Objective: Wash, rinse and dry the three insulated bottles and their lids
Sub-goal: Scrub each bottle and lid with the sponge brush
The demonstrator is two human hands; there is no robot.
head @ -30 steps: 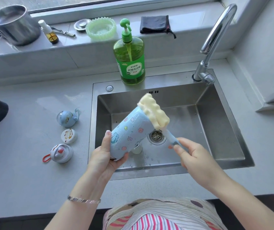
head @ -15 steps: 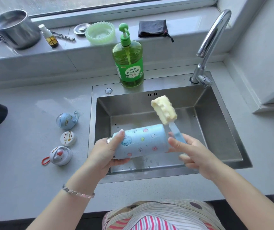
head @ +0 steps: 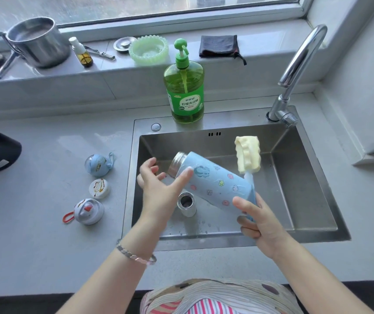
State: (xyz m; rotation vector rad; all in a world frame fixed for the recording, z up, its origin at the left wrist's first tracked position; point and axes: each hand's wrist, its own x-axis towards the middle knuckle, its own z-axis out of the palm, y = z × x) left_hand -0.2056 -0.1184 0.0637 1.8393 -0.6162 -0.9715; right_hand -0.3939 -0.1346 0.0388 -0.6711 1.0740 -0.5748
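though half behind bottle point(head: 213, 184), brush point(head: 248, 155) in right hand point(head: 260, 225)

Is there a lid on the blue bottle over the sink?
No, the blue bottle, held with the sponge brush in the right hand, shows a bare steel mouth, no lid.
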